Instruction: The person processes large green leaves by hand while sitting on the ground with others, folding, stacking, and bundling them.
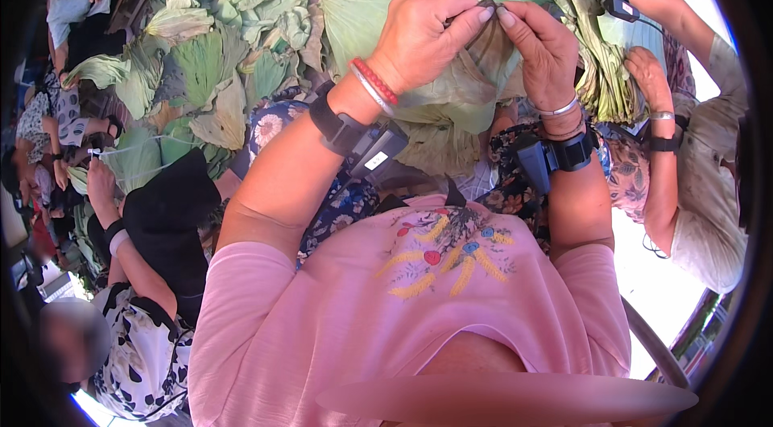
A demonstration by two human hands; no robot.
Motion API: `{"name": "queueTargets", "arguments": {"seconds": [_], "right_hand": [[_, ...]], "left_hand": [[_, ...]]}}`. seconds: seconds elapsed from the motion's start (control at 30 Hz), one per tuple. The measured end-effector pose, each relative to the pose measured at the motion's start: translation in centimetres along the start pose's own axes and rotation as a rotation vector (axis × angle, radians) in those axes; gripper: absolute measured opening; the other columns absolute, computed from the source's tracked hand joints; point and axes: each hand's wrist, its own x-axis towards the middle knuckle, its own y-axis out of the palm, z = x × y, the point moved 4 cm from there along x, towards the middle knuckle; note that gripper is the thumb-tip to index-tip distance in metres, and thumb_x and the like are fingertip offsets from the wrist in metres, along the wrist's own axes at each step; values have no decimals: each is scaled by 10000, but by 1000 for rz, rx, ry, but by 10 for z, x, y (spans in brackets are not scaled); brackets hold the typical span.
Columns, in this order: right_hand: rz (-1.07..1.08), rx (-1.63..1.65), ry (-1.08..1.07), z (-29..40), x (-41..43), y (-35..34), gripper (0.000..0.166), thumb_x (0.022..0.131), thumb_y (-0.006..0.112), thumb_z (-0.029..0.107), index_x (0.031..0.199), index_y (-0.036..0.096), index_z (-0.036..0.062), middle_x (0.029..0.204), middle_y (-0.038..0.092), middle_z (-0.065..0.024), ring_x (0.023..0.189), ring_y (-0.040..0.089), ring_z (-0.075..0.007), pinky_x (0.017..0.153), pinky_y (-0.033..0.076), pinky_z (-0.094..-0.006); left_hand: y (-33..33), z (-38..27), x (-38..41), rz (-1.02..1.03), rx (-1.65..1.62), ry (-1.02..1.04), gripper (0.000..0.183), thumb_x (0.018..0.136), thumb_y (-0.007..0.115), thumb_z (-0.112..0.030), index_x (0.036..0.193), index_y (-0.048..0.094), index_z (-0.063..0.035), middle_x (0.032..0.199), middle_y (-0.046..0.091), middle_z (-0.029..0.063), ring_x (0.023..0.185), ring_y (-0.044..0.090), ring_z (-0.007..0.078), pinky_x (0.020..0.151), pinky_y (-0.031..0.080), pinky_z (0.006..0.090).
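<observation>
My left hand and my right hand meet near the top middle, fingertips close together. Both pinch a thin dark strand, perhaps a stem or cord; its exact kind is hard to tell. Dark strands hang below the fingertips in front of a large pale green dried leaf, which looks like a lotus leaf. More leaves lie under and behind my hands, and a browned leaf spreads between my forearms.
Dried leaves cover the paved ground at the left. On the right, a co-worker's hands are beside a bundle of folded leaves. At the left, another person's hand holds a white string. More people sit farther left.
</observation>
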Motion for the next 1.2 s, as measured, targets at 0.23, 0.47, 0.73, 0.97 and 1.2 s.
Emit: {"name": "queueTargets", "arguments": {"seconds": [0.23, 0.47, 0.73, 0.97, 1.2], "right_hand": [[-52, -41, -20, 9, 1, 1, 157, 909, 649, 101, 989, 675, -32, 860, 669, -31, 786, 571, -85, 724, 464, -219], [191, 239, 171, 22, 11, 2, 148, 959, 570, 118, 996, 651, 0, 941, 632, 9, 867, 544, -61, 794, 432, -202], [164, 388, 299, 28, 5, 1, 192, 900, 575, 92, 1017, 628, -50, 964, 625, -41, 904, 545, -113, 848, 399, -230], [176, 169, 280, 41, 6, -7, 172, 823, 596, 69, 923, 646, -63, 886, 622, -47, 817, 534, -107, 758, 403, -217], [237, 68, 287, 42, 5, -8, 178, 800, 628, 99, 905, 641, -45, 850, 600, -18, 754, 493, -84, 678, 378, -198]], "left_hand": [[-2, -8, 0, -103, -3, 10, 133, 885, 667, -114, 871, 684, 17, 667, 570, 49, 589, 537, 138, 555, 429, 267], [-9, -4, 4, 156, -229, -273, 181, 965, 589, -174, 1000, 649, -7, 731, 579, -19, 642, 528, 48, 576, 442, 212], [-17, -17, 4, 197, -283, -162, 171, 965, 589, -165, 1005, 635, -6, 717, 559, -14, 633, 507, 47, 570, 429, 216], [-20, -32, 0, 288, -210, -97, 134, 945, 602, -144, 987, 615, -17, 662, 538, 18, 593, 481, 95, 553, 413, 254], [-21, -32, -1, 293, -201, 15, 113, 948, 580, -128, 980, 612, -24, 629, 542, 60, 570, 541, 164, 557, 448, 299]]}}
